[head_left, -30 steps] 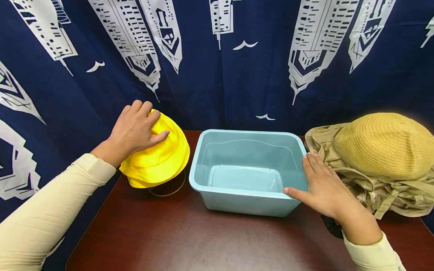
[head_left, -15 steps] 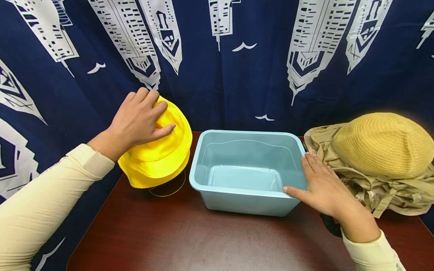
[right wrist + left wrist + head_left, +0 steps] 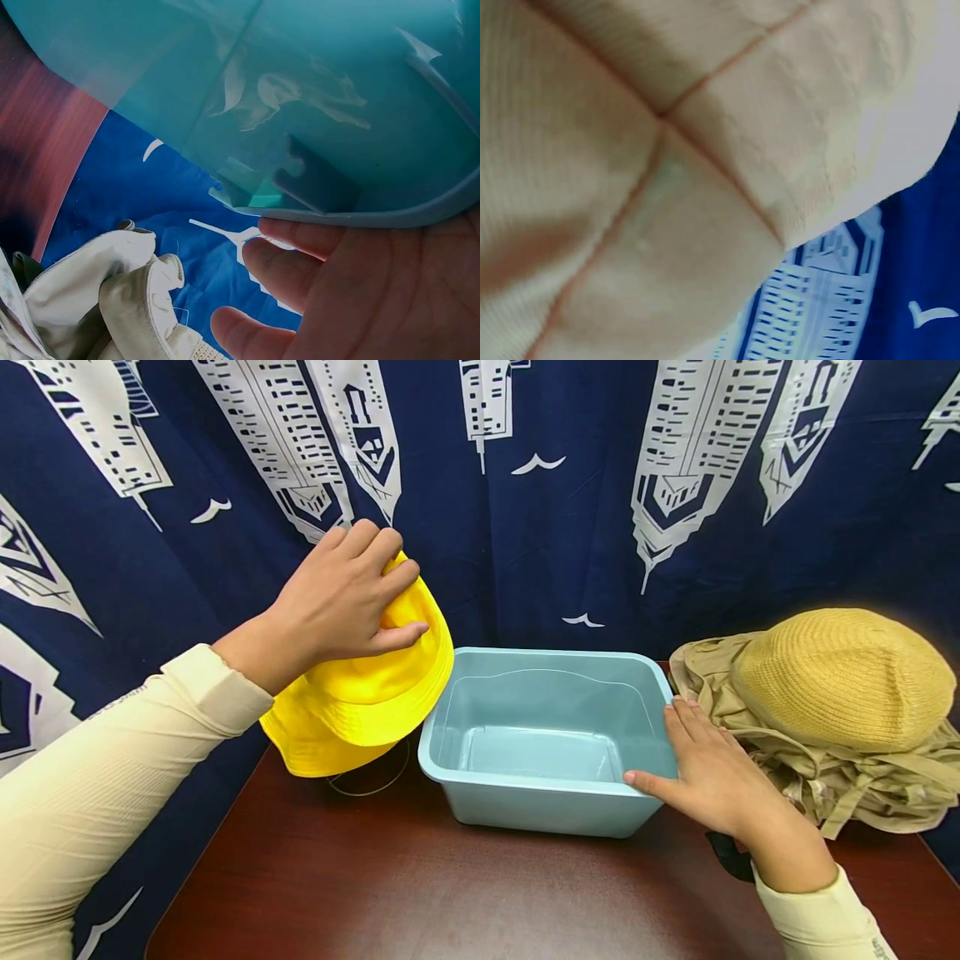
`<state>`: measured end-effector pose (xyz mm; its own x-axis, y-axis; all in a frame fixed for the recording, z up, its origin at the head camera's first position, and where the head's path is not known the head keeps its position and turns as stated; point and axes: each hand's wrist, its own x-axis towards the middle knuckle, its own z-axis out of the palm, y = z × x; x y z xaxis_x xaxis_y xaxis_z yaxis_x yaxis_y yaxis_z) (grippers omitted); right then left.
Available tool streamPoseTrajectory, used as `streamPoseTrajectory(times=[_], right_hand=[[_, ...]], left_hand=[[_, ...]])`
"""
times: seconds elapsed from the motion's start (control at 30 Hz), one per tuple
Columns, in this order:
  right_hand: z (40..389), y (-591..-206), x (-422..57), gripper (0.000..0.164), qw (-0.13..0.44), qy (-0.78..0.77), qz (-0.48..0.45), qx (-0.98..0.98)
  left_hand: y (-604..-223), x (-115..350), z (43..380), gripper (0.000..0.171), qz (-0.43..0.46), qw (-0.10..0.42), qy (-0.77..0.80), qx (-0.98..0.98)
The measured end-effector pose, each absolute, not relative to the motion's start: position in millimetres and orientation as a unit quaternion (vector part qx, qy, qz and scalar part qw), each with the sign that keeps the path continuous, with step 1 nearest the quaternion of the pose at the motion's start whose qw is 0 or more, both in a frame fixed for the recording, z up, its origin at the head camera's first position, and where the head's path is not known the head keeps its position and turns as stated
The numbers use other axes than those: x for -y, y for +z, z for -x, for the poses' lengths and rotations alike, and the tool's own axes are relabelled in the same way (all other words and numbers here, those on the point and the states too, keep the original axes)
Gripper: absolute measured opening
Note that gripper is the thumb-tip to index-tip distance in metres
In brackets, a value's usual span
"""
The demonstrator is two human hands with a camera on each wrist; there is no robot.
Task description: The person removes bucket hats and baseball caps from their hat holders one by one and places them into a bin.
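Basically, left hand (image 3: 333, 593) grips upper yellow bucket hat (image 3: 382, 685) by the crown, likely sparing its brim, at ten o'clock of plastic bin (image 3: 536, 812); right hand (image 3: 720, 772) rests straight-fingered, thumb apart, at its three o'clock, seemingly bracing it.

A bright yellow bucket hat (image 3: 375, 697) with a sloping brim is held tilted, crown up, partly overlapping the left rim of a light blue plastic bin (image 3: 555, 810); the bin, rectangular and open-topped, stands upright on the table (image 3: 525, 893)
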<state>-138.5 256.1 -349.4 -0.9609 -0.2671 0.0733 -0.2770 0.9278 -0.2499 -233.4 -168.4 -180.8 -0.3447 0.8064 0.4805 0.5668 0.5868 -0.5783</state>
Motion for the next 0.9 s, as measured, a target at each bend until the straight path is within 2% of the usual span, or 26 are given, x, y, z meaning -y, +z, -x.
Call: streamPoseTrajectory(times=[0.3,0.9], right_hand=[[136.7,-350.2,-258.6,0.111,0.029,0.134,-0.143,0.980],[135.9,-348.2,-258.6,0.113,0.024,0.131,-0.139,0.981]], left_hand=[[-173.2,129.8,227.7,0.059,0.460,0.388,0.152,0.784],[-196.6,56.2,243.6,0.053,0.582,0.363,0.121,0.718]])
